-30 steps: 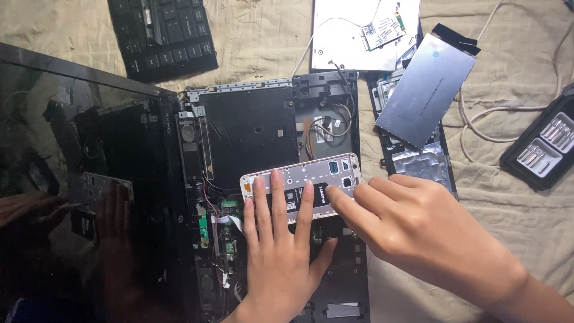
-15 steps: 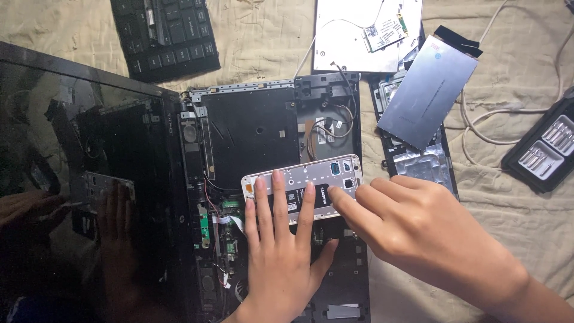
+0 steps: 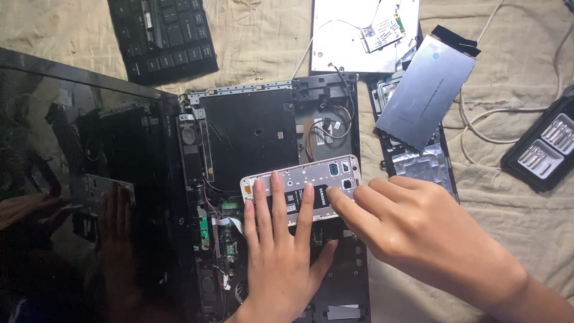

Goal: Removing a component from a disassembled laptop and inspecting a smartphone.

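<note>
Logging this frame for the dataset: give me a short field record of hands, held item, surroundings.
left hand: left hand flat, fingers spread on the opened phone
right hand: right hand fingertips pressing the phone's right end
phone: back cover off, white frame, lying across the laptop base
laptop: opened, internals exposed, dark screen to the left
nearby: detached keyboard top left; silver panel top right; screwdriver bit case far right
surface: beige cloth
</note>
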